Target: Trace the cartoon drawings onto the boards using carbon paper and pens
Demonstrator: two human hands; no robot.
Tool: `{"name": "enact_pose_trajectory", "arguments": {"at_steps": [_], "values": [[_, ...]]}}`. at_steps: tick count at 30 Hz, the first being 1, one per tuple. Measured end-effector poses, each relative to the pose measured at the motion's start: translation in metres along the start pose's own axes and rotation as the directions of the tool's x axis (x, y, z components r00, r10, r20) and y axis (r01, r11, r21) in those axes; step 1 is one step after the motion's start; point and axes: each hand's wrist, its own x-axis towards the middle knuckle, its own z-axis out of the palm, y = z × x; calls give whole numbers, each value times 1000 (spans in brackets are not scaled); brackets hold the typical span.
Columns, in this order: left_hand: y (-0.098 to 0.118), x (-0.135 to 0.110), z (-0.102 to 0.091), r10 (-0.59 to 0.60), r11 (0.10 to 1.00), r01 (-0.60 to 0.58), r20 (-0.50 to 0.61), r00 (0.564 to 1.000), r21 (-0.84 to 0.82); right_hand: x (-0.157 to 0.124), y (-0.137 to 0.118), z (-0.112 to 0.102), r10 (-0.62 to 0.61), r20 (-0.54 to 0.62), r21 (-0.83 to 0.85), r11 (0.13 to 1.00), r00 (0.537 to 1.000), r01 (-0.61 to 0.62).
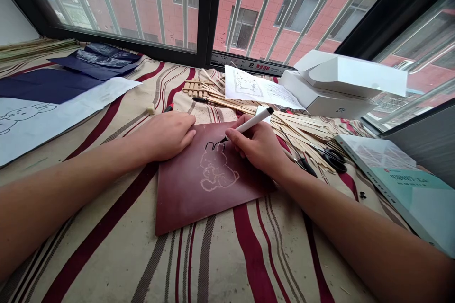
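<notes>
A dark red board (192, 199) lies flat on the striped cloth, with a pale outline of a rabbit (216, 170) drawn on it. My right hand (258, 147) is closed round a white marker pen (250, 123), its black tip touching the rabbit's ears, where black lines show. My left hand (167, 135) rests palm down on the board's upper left corner, fingers loosely curled and holding nothing.
A pile of thin wooden sticks (295, 125) lies behind the board, with black scissors (332, 157) at its right. White boxes (337, 83) and a printed sheet (259, 87) sit by the window. A teal book (408, 184) lies at right. Blue carbon paper (46, 85) and a rabbit drawing (24, 116) lie at left.
</notes>
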Motion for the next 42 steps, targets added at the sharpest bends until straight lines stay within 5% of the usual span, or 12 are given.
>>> {"name": "enact_pose_trajectory", "arguments": {"at_steps": [20, 42], "values": [[0, 1, 0, 5, 1000, -5, -11, 1000, 17, -2, -7, -1, -69, 89, -104, 992, 994, 78], [-1, 0, 1, 24, 999, -23, -18, 1000, 31, 0, -6, 1, 18, 28, -207, 978, 999, -12]]}}
